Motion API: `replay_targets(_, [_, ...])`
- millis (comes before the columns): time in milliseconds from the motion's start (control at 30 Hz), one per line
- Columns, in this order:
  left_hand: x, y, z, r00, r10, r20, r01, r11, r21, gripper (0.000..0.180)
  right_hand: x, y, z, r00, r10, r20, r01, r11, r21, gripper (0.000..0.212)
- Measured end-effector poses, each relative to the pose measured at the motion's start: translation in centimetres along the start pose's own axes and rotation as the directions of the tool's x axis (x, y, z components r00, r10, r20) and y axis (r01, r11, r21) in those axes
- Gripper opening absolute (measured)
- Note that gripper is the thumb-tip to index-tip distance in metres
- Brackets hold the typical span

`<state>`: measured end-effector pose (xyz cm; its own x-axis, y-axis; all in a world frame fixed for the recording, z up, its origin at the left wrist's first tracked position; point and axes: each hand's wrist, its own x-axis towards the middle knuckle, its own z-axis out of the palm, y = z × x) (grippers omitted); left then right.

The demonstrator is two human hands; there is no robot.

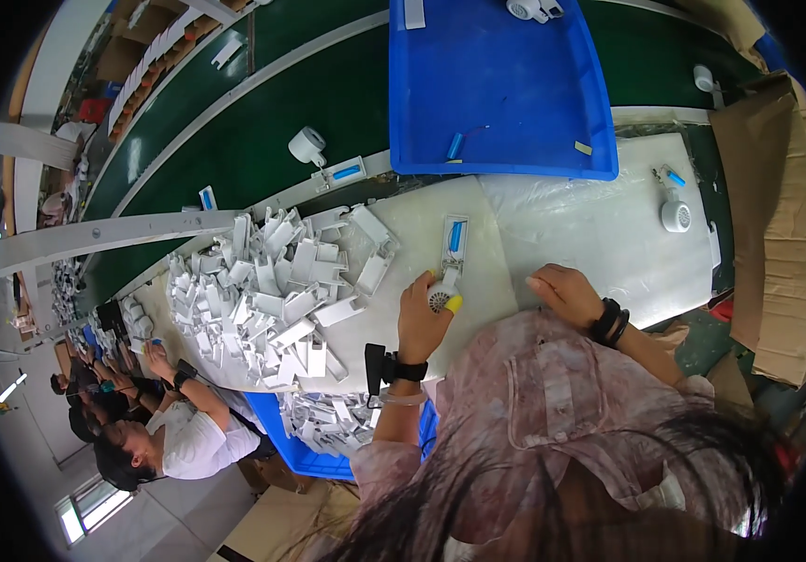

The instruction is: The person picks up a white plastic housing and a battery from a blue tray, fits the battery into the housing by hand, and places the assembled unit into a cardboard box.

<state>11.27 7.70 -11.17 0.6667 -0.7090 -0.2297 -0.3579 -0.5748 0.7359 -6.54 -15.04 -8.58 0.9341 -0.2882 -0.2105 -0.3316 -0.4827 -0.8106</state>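
A small white handheld fan lies in front of me, its round grille head [440, 298] toward me and its handle open, with a blue cylindrical battery [456, 236] inside. My left hand [424, 320] is closed around the fan's head, yellow covers on two fingertips. To the right, my right hand [567, 294] is held near my body over the table, its fingers curled together; whatever may be inside them is hidden. Another white fan [675, 215] with a blue battery rests farther right. Left of my left hand spreads a large heap of white plastic handle covers [281, 281].
A blue tray [501, 169] overhangs the table's far side. Behind runs a green conveyor [347, 94] carrying fan parts. A blue bin [305, 459] of white pieces stands below the near left edge. Cardboard [764, 225] borders the right; a co-worker in white [199, 440] sits left.
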Motion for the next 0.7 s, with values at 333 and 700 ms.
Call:
replay_targets(333, [-0.8,4.0,5.4,0.974,-0.078,0.211,0.168,0.877,-0.451,0.048,2.2,1.5,4.2,0.979,0.204,0.015,-0.194,0.897,0.397,0.038])
replay_targets(700, [3.4,5.3,3.6,0.882,0.407,0.237,-0.464,0.838,0.289,0.055,2.0,2.4,3.5,0.996,0.021,-0.088,-0.024,0.999,-0.032,0.029])
